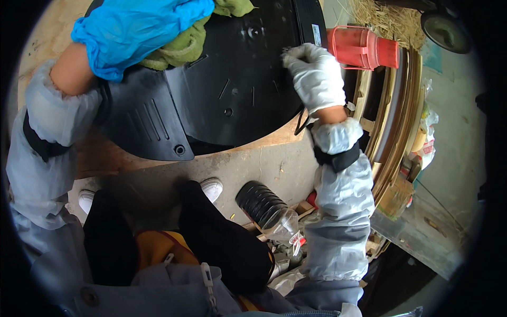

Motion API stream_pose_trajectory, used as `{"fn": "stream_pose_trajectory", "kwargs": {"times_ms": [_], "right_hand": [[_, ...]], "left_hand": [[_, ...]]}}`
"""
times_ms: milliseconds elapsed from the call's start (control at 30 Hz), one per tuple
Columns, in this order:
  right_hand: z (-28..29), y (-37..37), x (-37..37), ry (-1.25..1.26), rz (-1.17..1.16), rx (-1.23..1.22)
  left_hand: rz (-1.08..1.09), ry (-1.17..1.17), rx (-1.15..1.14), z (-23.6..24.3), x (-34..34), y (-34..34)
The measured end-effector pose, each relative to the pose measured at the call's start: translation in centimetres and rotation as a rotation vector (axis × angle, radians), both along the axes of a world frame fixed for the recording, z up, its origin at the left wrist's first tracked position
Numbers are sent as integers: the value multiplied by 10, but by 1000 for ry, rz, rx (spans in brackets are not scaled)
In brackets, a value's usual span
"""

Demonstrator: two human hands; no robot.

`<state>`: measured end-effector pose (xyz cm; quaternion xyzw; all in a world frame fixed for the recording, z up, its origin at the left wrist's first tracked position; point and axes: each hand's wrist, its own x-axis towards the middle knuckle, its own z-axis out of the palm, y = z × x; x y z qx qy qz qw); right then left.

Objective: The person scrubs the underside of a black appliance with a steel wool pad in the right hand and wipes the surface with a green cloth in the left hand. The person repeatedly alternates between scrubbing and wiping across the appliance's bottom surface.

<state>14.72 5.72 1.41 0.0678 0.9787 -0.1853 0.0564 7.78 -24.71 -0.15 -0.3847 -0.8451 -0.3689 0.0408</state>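
A large glossy black plastic panel (224, 100) with slots, screw holes and a rounded near edge lies on a wooden surface (100, 158). At its far left, my left hand (140, 29) in a blue glove is pressed onto a green cloth (182, 47), bunched under and beside the fingers. My right hand (317, 74), in a white glove, is at the panel's right edge with its fingers curled in a pinch. Something small and dark shows at those fingertips, too unclear to name. A thin black cord loop (302, 122) hangs below that edge.
A red plastic container with a handle (359, 47) lies by the panel's right side. Stacked wooden boards (396, 121) and straw (391, 21) are beyond it. A ribbed clear plastic bottle (269, 211) lies on the floor near my feet, among litter; a wheel (446, 31) stands far right.
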Motion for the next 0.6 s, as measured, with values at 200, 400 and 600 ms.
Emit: {"fn": "stream_pose_trajectory", "kwargs": {"times_ms": [200,400,600], "right_hand": [[0,0,-2,96,-24,34],[-4,1,2,54,164,-268],[-6,3,3,204,413,5]], "left_hand": [[-37,-27,101,-2,-1,-3],[32,-68,-20,-3,-2,1],[11,-54,36,-6,-3,0]]}}
